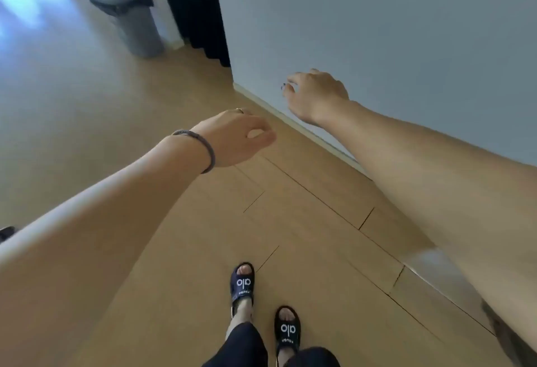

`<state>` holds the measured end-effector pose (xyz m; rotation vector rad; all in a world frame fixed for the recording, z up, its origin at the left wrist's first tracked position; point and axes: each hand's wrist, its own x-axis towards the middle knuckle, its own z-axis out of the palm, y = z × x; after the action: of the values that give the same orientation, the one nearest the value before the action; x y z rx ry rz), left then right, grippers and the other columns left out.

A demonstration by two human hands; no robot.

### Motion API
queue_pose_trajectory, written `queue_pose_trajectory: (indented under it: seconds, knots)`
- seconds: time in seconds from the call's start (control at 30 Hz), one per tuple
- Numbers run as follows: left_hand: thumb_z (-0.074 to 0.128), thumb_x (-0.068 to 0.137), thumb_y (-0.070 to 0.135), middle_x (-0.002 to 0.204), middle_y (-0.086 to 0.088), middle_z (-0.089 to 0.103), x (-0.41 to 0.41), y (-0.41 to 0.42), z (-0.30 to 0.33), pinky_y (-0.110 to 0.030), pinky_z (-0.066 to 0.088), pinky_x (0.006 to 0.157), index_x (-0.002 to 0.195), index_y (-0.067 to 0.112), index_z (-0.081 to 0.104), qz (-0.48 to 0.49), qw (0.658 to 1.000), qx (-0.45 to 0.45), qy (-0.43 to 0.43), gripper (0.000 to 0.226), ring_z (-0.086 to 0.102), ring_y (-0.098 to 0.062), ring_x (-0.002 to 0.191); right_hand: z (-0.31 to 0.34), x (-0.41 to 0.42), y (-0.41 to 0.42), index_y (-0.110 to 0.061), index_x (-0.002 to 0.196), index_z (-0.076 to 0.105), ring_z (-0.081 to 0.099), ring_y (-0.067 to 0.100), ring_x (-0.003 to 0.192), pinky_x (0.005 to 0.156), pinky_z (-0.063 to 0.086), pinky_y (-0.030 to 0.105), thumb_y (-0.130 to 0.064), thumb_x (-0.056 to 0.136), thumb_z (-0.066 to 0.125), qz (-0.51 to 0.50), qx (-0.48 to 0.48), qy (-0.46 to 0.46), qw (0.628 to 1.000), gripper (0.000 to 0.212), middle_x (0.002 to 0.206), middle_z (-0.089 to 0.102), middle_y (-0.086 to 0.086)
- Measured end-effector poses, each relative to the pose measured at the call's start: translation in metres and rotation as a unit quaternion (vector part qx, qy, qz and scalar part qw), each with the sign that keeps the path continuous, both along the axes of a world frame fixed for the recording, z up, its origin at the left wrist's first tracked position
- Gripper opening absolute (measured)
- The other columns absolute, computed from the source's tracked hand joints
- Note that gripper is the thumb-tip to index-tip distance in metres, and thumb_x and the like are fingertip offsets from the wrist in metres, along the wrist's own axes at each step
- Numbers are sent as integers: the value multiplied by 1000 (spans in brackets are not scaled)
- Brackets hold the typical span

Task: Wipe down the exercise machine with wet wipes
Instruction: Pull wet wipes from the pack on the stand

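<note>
- Your left hand (235,137) is stretched out in front of you with the fingers loosely curled and nothing in them; a dark band (200,148) sits on that wrist and a ring shows on one finger.
- Your right hand (316,96) is raised beside the pale wall (377,32), fingers relaxed and a little bent, also holding nothing. Whether the fingertips touch the wall, you cannot tell from this view.
- Neither the exercise machine nor any wet wipes are in sight, so there is no saying where they lie relative to your hands.
- As a judgement: no wiping shows as begun. With both hands bare, you look to be between places, and fetching wipes and reaching the machine are both left to do.
- Below your hands, on the wooden floor (174,250), your feet wear dark slides (242,282); each strap reads "alo" in white, with a smaller word under it too small to read surely.
- Well beyond your left hand stands a grey bin (128,9), with a dark curtain (197,3) just beside it, beyond your right hand.
</note>
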<state>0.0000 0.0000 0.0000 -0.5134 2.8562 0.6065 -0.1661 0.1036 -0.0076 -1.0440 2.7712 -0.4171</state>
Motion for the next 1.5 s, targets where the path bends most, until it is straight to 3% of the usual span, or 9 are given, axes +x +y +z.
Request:
queue_pose_trajectory:
  seconds: [0.1, 0.33, 0.5, 0.67, 0.87, 1.1, 1.2, 1.37, 1.5]
  knots:
    - [34, 95, 65, 119, 15, 54, 65, -9, -17, -42, 48, 98, 114, 49, 62, 49, 999, 1, -23, 36, 54, -13, 109, -16, 53, -29, -29, 146, 50, 45, 31, 134, 107, 37, 42, -46, 105, 29, 68, 33, -20, 997, 49, 148, 49, 7]
    - [39, 94, 63, 118, 14, 57, 255, -29, -35, -42, 49, 96, 107, 44, 65, 212, 976, 20, -49, 34, 56, -14, 105, -36, 223, -115, -24, 144, 53, 42, 30, 138, 113, 31, 45, -48, 105, 29, 238, 73, -35, 968, 51, 147, 50, 7]
    - [42, 95, 62, 115, 12, 58, 414, -42, -35, -41, 48, 96, 107, 42, 66, 334, 941, 19, -40, 34, 55, -14, 105, -47, 385, -168, -22, 135, 60, 51, 26, 131, 107, 39, 42, -49, 105, 29, 355, 86, -14, 931, 51, 139, 59, 4]
    - [44, 94, 60, 107, 9, 58, 585, -40, -31, -43, 52, 90, 100, 37, 66, 459, 887, 34, -34, 32, 59, -16, 94, -48, 570, -206, -20, 117, 64, 57, 28, 117, 91, 41, 40, -46, 103, 28, 467, 81, -4, 881, 46, 124, 65, 6]
    - [41, 101, 53, 124, 3, 58, 754, -16, -21, -43, 48, 99, 125, 28, 62, 581, 812, 37, -31, 41, 56, -17, 110, -43, 770, -223, -21, 103, 64, 52, 26, 98, 80, 35, 38, -43, 103, 29, 606, 50, 9, 793, 42, 114, 66, 5]
    - [31, 103, 55, 141, -1, 50, 892, 11, -32, -41, 39, 108, 139, 28, 53, 692, 718, 47, -51, 50, 47, -20, 128, -49, 945, -228, -19, 106, 66, 50, 30, 116, 93, 37, 43, -41, 104, 28, 715, 45, 20, 698, 44, 117, 66, 6]
    - [30, 103, 56, 133, -1, 52, 939, 10, -40, -38, 42, 102, 136, 30, 54, 725, 685, 51, -49, 49, 50, -20, 121, -56, 1006, -233, -18, 112, 66, 50, 30, 119, 96, 38, 43, -39, 105, 28, 744, 51, 17, 666, 44, 120, 66, 7]
    - [34, 104, 50, 126, 0, 53, 1001, 4, -44, -38, 41, 103, 132, 30, 59, 778, 625, 52, -33, 43, 49, -20, 119, -67, 1091, -254, -14, 119, 64, 49, 35, 124, 107, 38, 51, -40, 105, 28, 785, 65, 13, 615, 46, 126, 64, 12]
    - [35, 105, 46, 126, 0, 52, 1045, -2, -40, -35, 39, 102, 133, 27, 59, 815, 576, 60, -15, 41, 47, -19, 122, -69, 1151, -269, -14, 120, 60, 50, 35, 120, 103, 37, 51, -40, 105, 29, 815, 69, 29, 574, 43, 123, 64, 13]
